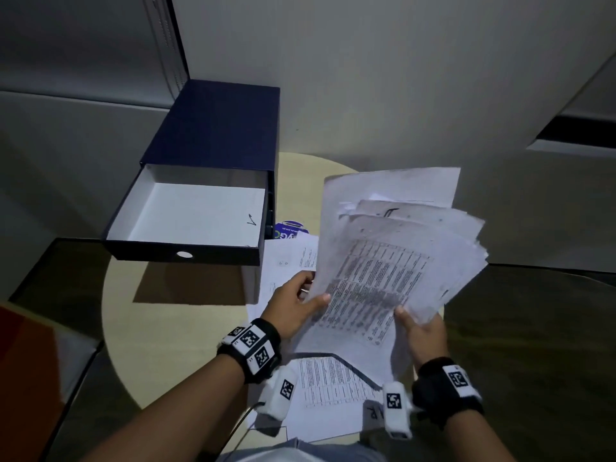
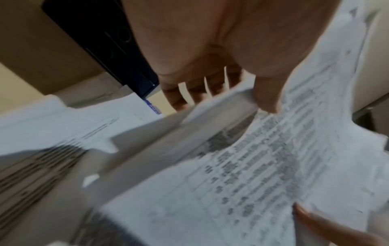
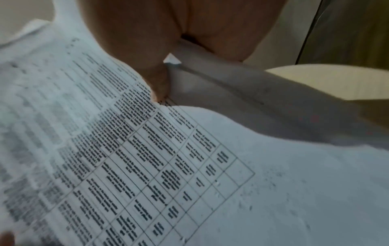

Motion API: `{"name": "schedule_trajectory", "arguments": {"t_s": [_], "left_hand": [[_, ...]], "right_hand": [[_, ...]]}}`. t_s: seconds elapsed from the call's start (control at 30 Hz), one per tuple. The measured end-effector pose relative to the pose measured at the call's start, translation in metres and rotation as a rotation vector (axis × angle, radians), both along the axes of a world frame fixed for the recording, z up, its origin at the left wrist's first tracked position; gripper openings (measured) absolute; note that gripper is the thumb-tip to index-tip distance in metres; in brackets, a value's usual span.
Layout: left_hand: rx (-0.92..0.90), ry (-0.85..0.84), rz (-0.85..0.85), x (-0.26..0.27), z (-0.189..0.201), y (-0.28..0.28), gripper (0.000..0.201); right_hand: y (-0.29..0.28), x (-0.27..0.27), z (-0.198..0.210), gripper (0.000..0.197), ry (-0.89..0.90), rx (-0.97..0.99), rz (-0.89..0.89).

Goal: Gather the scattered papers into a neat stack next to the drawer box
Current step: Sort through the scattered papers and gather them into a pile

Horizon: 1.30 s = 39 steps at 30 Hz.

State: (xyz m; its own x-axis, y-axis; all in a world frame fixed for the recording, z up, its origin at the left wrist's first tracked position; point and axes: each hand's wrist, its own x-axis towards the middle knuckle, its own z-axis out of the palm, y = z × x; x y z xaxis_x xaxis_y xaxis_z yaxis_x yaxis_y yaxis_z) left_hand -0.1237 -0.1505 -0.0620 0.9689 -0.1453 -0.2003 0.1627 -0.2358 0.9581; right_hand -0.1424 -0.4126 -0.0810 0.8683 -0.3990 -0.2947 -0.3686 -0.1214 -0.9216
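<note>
A loose, fanned bundle of printed papers (image 1: 393,258) is lifted above the round table, its sheets uneven at the far end. My left hand (image 1: 298,303) pinches the bundle's left edge, thumb on top. My right hand (image 1: 418,326) grips its near right corner. The left wrist view shows the thumb on the top sheet (image 2: 273,158) and the fingers under it. In the right wrist view the printed table on the top sheet (image 3: 147,158) fills the frame. More papers (image 1: 328,391) lie on the table below, others (image 1: 286,261) beside the dark blue drawer box (image 1: 213,155).
The drawer box stands at the left of the pale round table (image 1: 186,335), its white-lined drawer (image 1: 190,218) pulled out and empty. A blue round label (image 1: 288,228) peeks out by the box. White walls stand behind; a red and white thing (image 1: 30,355) sits at the left.
</note>
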Motion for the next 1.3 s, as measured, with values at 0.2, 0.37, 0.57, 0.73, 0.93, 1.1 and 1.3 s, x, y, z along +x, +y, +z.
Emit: {"name": "schedule_trajectory", "arguments": {"t_s": [0.2,0.37,0.57,0.73,0.93,1.1,1.3], "left_hand": [[0.702,0.296,0.094,-0.025,-0.077,0.044,0.066],[0.946,0.368,-0.011,-0.046,-0.101,0.050,0.099],[1.067,0.299,0.008,-0.037,-0.096,0.059,0.084],[1.026,0.224,0.130,-0.025,-0.082,0.053,0.070],[0.444,0.337,0.196,-0.024,-0.080,0.031,0.081],[0.606,0.416,0.225,-0.031,-0.078,0.025,0.130],[0.652,0.496,0.248,-0.025,-0.090,0.035,0.089]], "right_hand": [[-0.045,-0.028,-0.027,0.049,0.118,0.030,-0.250],[-0.057,-0.048,-0.053,0.044,0.313,0.028,-0.297],[-0.032,-0.048,-0.071,0.028,0.451,-0.053,-0.124],[-0.009,-0.043,-0.068,0.075,0.492,-0.006,-0.116],[-0.003,-0.038,-0.069,0.078,0.560,0.008,-0.090],[-0.007,-0.038,-0.072,0.069,0.543,0.004,-0.076],[-0.005,-0.039,-0.071,0.075,0.545,0.004,-0.059]]}}
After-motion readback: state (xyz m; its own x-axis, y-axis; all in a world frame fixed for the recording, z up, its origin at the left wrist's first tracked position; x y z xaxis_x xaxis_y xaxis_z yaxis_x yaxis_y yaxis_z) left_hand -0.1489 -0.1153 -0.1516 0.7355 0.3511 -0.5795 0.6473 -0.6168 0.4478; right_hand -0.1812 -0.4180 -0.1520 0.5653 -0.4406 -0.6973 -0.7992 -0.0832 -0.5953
